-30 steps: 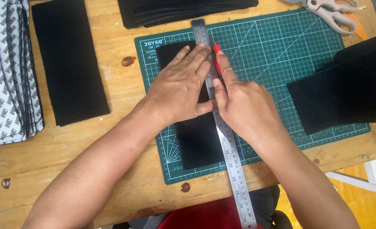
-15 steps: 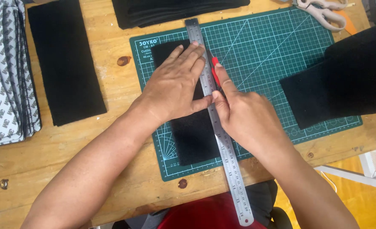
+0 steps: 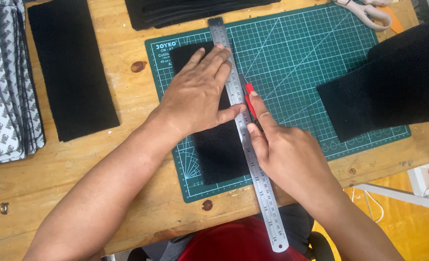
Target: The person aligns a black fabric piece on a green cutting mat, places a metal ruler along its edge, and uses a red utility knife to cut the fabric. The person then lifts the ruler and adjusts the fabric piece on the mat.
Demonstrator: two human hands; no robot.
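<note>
Left hand (image 3: 200, 92) spread flat, fingers pressing a steel ruler (image 3: 246, 133) and a black fabric strip (image 3: 217, 145) down onto the green cutting mat (image 3: 291, 53), which lies on the wooden surface (image 3: 127, 159). Right hand (image 3: 289, 152) closed around a red-handled cutter (image 3: 248, 99), index finger stretched along it, blade end hard against the ruler's right edge, just beside the left thumb. Elsewhere: a larger black fabric piece (image 3: 393, 82) overlapping the mat's right side, another black strip (image 3: 69, 63) left of the mat, patterned grey sheets (image 3: 4, 82) at the far left, scissors (image 3: 364, 12) near the top right corner.
</note>
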